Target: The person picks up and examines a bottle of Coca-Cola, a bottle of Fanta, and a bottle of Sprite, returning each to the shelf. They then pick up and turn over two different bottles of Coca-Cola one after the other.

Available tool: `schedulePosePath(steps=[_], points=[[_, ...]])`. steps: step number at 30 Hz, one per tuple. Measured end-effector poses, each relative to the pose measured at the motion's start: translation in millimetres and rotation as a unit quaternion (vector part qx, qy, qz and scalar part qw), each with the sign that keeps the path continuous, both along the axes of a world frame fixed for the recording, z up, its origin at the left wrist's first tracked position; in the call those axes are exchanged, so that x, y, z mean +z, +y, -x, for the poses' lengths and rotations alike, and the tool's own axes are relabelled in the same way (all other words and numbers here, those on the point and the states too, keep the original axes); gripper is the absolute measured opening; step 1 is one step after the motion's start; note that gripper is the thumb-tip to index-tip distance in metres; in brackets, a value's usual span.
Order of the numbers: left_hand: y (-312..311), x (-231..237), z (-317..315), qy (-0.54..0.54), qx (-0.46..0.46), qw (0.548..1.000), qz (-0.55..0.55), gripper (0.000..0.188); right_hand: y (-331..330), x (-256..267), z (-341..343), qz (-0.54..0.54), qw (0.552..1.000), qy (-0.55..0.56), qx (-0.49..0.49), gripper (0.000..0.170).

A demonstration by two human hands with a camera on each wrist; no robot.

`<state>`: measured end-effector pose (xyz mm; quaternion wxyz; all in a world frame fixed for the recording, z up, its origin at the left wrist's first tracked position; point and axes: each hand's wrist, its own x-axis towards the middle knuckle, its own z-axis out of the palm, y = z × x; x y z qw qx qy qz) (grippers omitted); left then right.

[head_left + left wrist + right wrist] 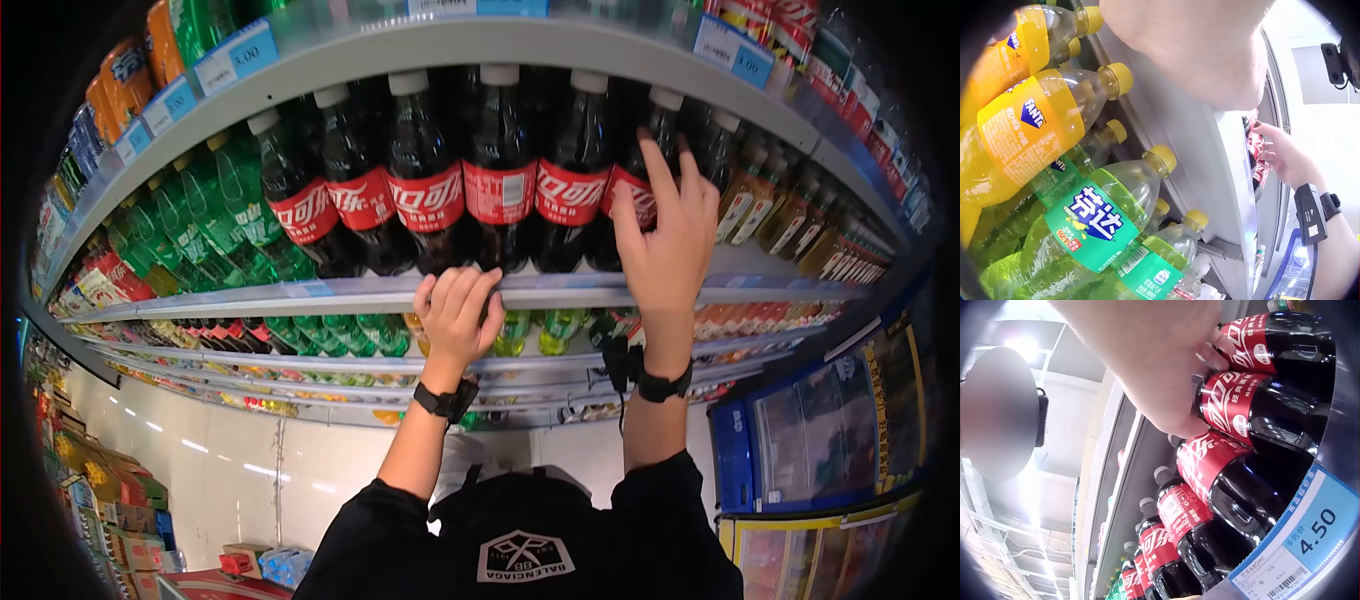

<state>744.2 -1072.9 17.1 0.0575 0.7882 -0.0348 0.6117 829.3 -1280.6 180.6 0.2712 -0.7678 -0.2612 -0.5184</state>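
Note:
In the head view, a row of cola bottles (427, 195) with red labels and pale caps stands on the shelf. My right hand (668, 225) reaches up to a cola bottle (640, 195) near the row's right end, fingers spread and mostly straight over its neck and label. In the right wrist view, its fingertips (1213, 356) are right at the red labels, and the palm hides part of the bottles. My left hand (460, 312) holds the shelf's front edge (560, 292) with bent fingers; its fingers are hidden in the left wrist view.
Green soda bottles (200, 215) stand left of the cola, amber drinks (765, 195) to the right. An upper shelf lip (600, 50) runs above the caps. Orange Fanta bottles (1032, 125) and green Fanta bottles (1097, 215) fill a lower shelf. A blue price tag (1313, 534) fronts the cola.

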Motion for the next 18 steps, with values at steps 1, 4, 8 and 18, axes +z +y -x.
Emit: schedulePosePath(steps=[1, 4, 8, 18], points=[[-0.9, 2.3, 1.2, 0.001, -0.002, 1.0, 0.006, 0.031, -4.5, -2.3, -2.9, -0.007, 1.0, -0.004, 0.023, 0.047], [-3.6, 4.6, 3.0, -0.001, -0.006, 1.0, 0.015, 0.031, -22.6, -4.6, 1.6, -0.017, 0.997, 0.024, 0.075, 0.047], [-4.7, 4.9, 3.1, -0.001, -0.005, 1.0, 0.019, 0.03, -19.7, -20.8, -14.0, -0.239, 0.969, -0.002, 0.066, 0.061], [-7.7, 9.3, 11.0, 0.025, -0.03, 0.999, 0.036, 0.03, -47.0, -51.3, -46.0, -0.335, 0.882, 0.204, 0.263, 0.081]])
